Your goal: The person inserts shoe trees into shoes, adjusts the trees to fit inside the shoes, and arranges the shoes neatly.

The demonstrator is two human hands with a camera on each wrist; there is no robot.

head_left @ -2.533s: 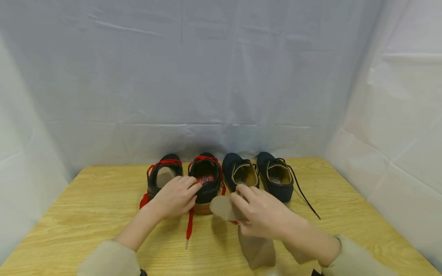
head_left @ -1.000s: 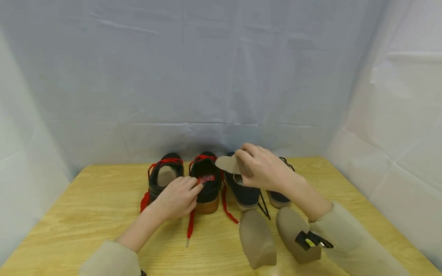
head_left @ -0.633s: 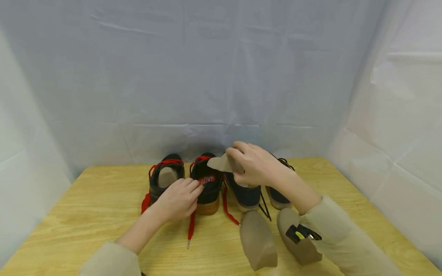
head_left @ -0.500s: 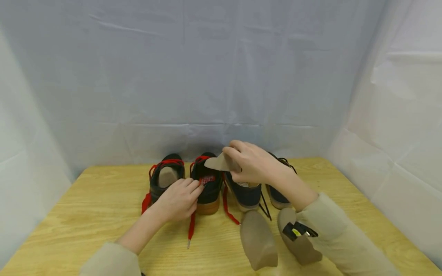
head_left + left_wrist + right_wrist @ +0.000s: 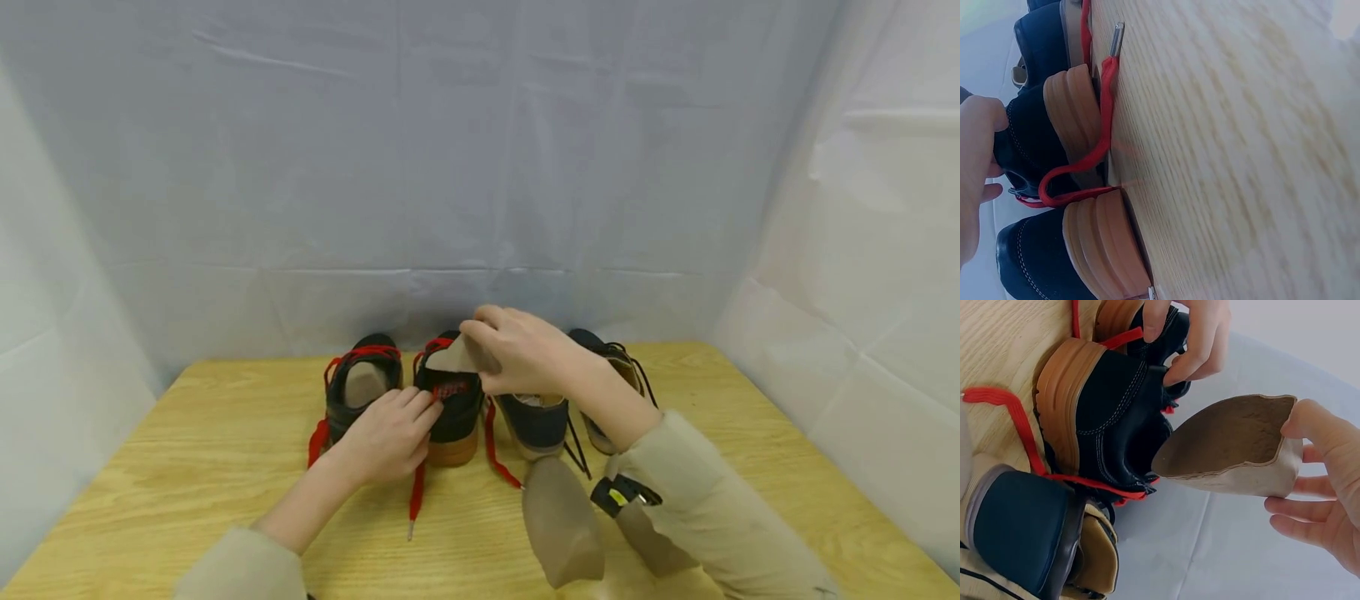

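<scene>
Your right hand point(image 5: 525, 360) is pinching a tan insole point(image 5: 453, 358), thumb and fingers curled round its edges so it bows into a trough. It is hanging just above the opening of the red-laced shoe point(image 5: 448, 398), second from the left in the row at the back of the table point(image 5: 187, 467).

Your left hand point(image 5: 384, 433) is resting on that shoe's heel collar, fingertips hooking over the rim.

The right wrist view is giving you what the head view is hiding: the insole's point(image 5: 1235, 450) rough underside, curved, with its tip near the shoe's point(image 5: 1110, 419) collar but not inside, and the left fingers point(image 5: 1191, 337) gripping the collar from above.

The left wrist view is showing only the gum soles and a red lace point(image 5: 1094, 150) trailing across the wood; the left hand point(image 5: 975, 169) is at the frame edge, too cropped there to read.

In the head view, another red-laced shoe point(image 5: 358, 387) is sitting leftmost, an insole visible inside. Two navy shoes point(image 5: 536, 417) are standing to the right, and two more insoles point(image 5: 562, 521) are lying near you.
</scene>
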